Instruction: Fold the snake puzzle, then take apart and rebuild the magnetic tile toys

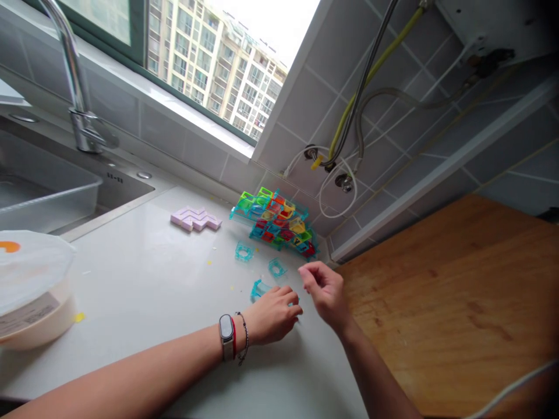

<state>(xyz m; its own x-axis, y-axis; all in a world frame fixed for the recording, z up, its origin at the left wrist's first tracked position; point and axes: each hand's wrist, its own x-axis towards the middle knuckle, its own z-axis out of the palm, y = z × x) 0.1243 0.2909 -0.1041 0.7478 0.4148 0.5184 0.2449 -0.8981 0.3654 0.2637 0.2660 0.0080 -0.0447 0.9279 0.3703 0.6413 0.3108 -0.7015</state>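
- While the left hand [273, 314] rests knuckles-up on the white table [144, 279], its fingers curl down over a teal plastic piece [258, 289]; they seem pressed onto it, though how firmly is hidden.
- The right hand [325, 291] hovers just beside it, thumb and forefinger drawn close together; whether that grip pinches anything I cannot tell.
- Two more loose teal pieces [243, 251] [276, 267] lie on the table between the hands and the colourful block stack [276, 222], which sits against the tiled wall.
- A pink block cluster [195, 219] lies left of the stack, well apart from the hands.
- Risk: the pieces look small and slick, so a loose pinch could let one skid across the table towards the wooden board [454, 302].
- Risk: a sleeve-free forearm sweeping forward could nudge the stack, which looks lightly balanced, and scatter it.
- The sink [109, 186] is far left, so a stray piece rolling there seems unlikely.
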